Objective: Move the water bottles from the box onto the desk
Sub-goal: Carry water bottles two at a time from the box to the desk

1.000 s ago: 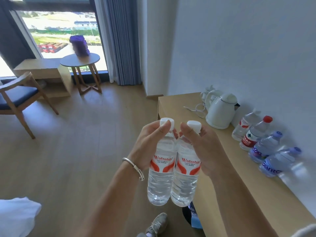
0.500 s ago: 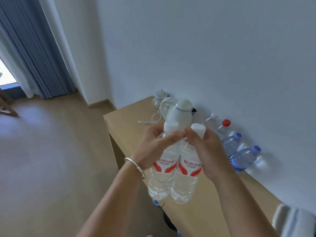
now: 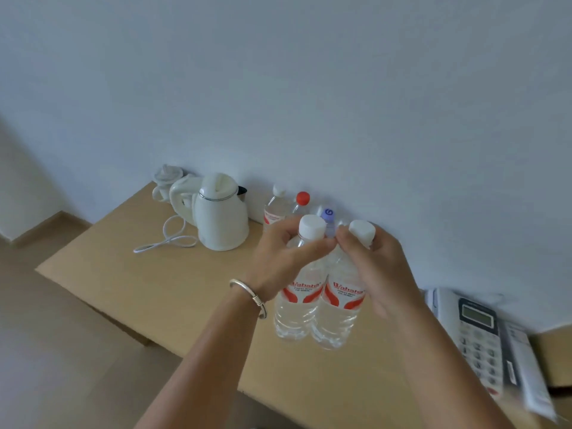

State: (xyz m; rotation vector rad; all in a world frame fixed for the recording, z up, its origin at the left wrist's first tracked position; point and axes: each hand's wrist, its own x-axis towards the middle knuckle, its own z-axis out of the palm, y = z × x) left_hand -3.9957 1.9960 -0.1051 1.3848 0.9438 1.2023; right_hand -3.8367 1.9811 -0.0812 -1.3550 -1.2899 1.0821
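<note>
Gripping ribbed clear plastic bottles (image 3: pixel 315 308) | left hand (image 3: pixel 283 261) | right hand (image 3: pixel 376 267) | wooden desk (image 3: pixel 148 289)

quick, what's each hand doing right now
Left hand: fingers curled round the neck of the left water bottle, holding it.
Right hand: fingers curled round the neck of the right water bottle, holding it.

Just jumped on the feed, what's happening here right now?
A person is carrying two water bottles, one in each hand, gripped near the necks. The left hand holds the left bottle and the right hand holds the right bottle, side by side above the desk, with neither clearly set down yet. Along the wall behind them stand a white kettle and a few other bottles, one with a red cap. A phone sits at the right.
</note>
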